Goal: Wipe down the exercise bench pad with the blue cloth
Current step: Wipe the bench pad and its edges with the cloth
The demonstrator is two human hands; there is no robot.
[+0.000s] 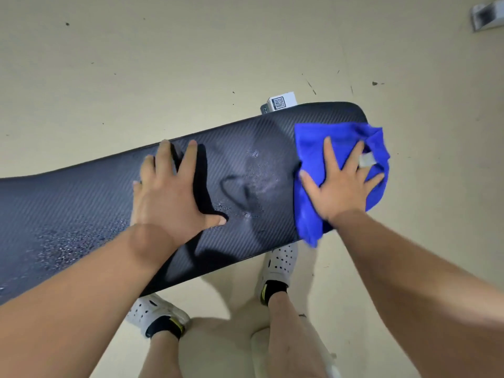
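The long black bench pad (81, 208) with a woven texture runs from the lower left to the upper right. Wet droplets and smears show on its middle and left part. The blue cloth (313, 148) lies crumpled on the pad's right end and hangs a little over its edge. My right hand (341, 184) presses flat on the cloth, fingers spread. My left hand (174, 192) rests flat on the bare pad near its middle, fingers apart and holding nothing.
A beige floor (191, 64) with dark specks surrounds the bench. A white label with a QR code (281, 102) sticks out behind the pad's far edge. My feet in white clogs (278, 266) stand under the near edge. A grey object (488, 15) sits top right.
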